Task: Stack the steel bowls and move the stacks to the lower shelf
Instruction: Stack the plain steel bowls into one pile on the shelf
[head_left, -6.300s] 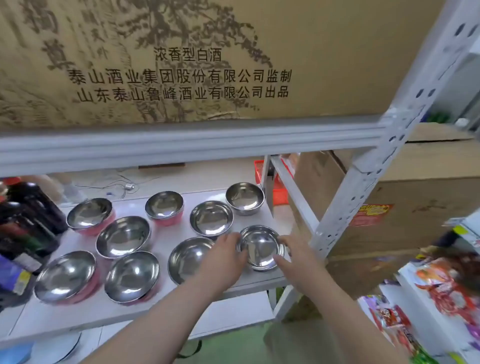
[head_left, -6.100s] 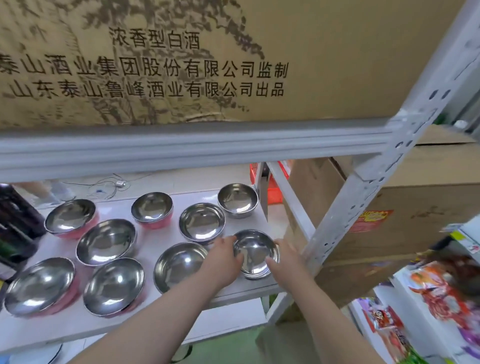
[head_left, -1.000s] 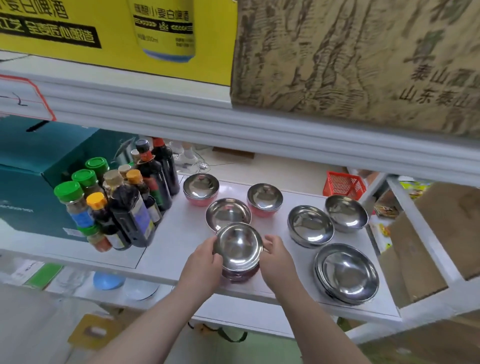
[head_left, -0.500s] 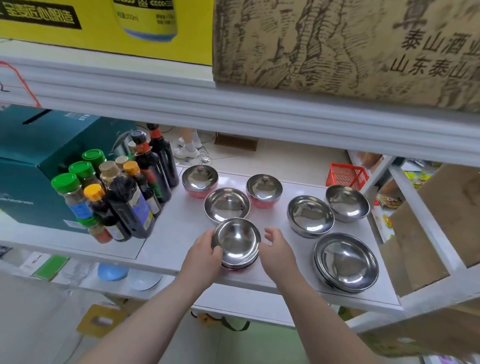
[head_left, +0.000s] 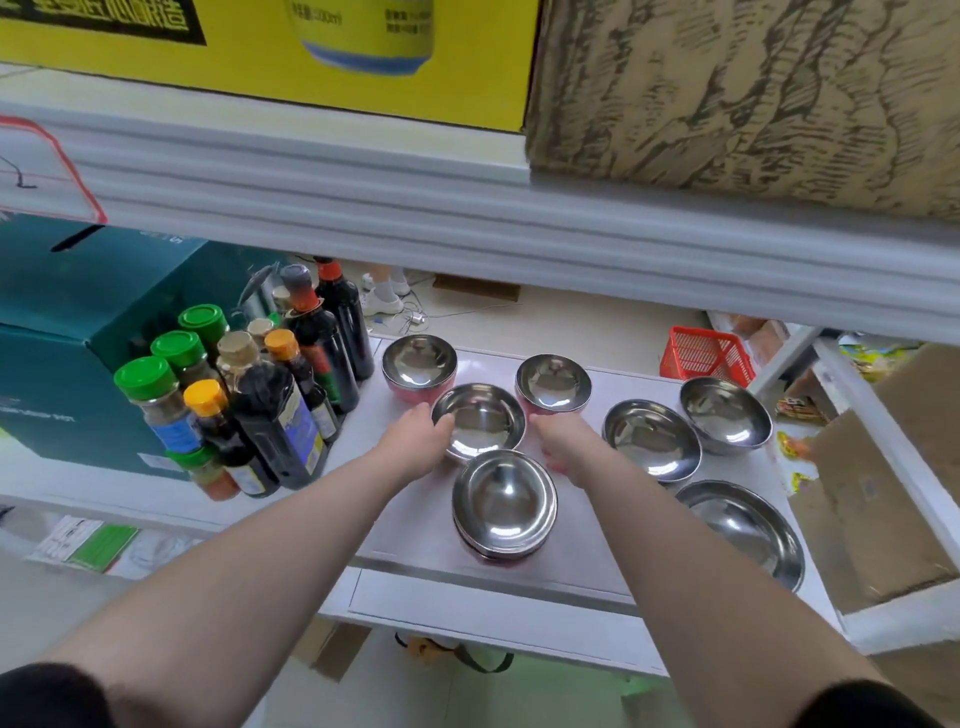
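Several steel bowls stand on the white shelf. A plain steel bowl sits at the middle, and my left hand and my right hand cup its left and right sides. In front of it stands a stack of bowls with a pink base. Behind are two pink-sided bowls. To the right stand two single steel bowls and a wide stack at the front right corner.
Sauce and spice bottles crowd the shelf's left part, next to a teal box. The upper shelf beam hangs low overhead, carrying cartons. A red basket and a cardboard box lie to the right.
Both hands have let go of the front stack and moved back to the single bowl behind it. Since six seconds ago my view has shifted left and several bowls have been nested into stacks.
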